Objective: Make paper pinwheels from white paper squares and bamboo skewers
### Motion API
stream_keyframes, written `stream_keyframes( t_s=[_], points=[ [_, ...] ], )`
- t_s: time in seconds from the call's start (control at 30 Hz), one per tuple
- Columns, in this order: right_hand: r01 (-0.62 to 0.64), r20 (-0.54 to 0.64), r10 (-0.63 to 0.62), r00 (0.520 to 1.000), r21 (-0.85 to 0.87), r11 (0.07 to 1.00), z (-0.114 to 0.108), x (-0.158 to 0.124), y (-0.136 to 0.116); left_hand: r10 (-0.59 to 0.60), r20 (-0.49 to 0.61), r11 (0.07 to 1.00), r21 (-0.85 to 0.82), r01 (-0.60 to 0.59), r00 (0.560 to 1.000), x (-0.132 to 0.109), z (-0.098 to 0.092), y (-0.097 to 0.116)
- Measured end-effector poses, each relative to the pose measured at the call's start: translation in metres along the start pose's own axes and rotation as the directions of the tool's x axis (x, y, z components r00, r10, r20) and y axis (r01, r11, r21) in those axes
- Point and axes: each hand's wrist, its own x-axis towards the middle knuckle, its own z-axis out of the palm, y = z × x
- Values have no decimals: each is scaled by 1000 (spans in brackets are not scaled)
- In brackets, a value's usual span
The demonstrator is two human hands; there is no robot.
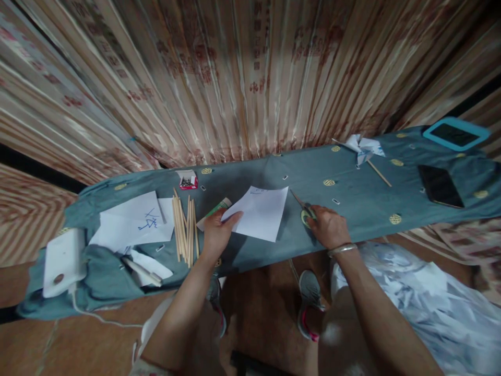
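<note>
My left hand (217, 234) pinches the left edge of a white sheet of paper (260, 214), which has faint blue writing along its top. Under that sheet and hand lies a green and white tube (219, 208), partly hidden. To the right, my right hand (329, 225) grips scissors (306, 215) with pale green handles. Their blades point up and left, close to the paper's right edge but apart from it. Left of the sheet, several wooden sticks (183, 230) lie in a loose bundle on the cloth.
A small red box (188, 179), more paper (133, 219), a pen (143, 271) and a white corded device (64, 262) are at the left. At the right lie a paper pinwheel (364, 149), a phone (440, 185) and a blue-framed tablet (456, 133). A plastic bag (415, 287) of paper stands below.
</note>
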Motion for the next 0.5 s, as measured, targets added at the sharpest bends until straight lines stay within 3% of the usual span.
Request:
stream_keyframes(
  t_s=[0.1,0.13,0.2,0.27,0.3,0.37,0.5],
  points=[
    [-135,39,129,991,352,926,-5,1,-4,-28,-59,997,-71,24,998,4,-2,5],
    [-196,94,172,981,524,829,-7,1,-6,-36,-79,995,-100,28,996,5,-3,7],
    [-309,240,198,951,793,525,-11,-3,-11,-39,-123,987,-161,19,992,8,-6,10],
    [-389,365,140,921,887,247,-15,-9,-20,-41,-164,977,-212,5,986,11,-10,12],
    [-416,406,94,909,894,164,-17,-12,-25,-50,-185,973,-233,6,982,12,-12,13],
    [-459,462,-21,886,884,94,-20,-21,-35,-86,-218,961,-276,23,972,14,-16,13],
    [-526,528,-235,816,847,73,-23,-37,-50,-94,-252,939,-344,1,963,18,-24,9]
  ],
)
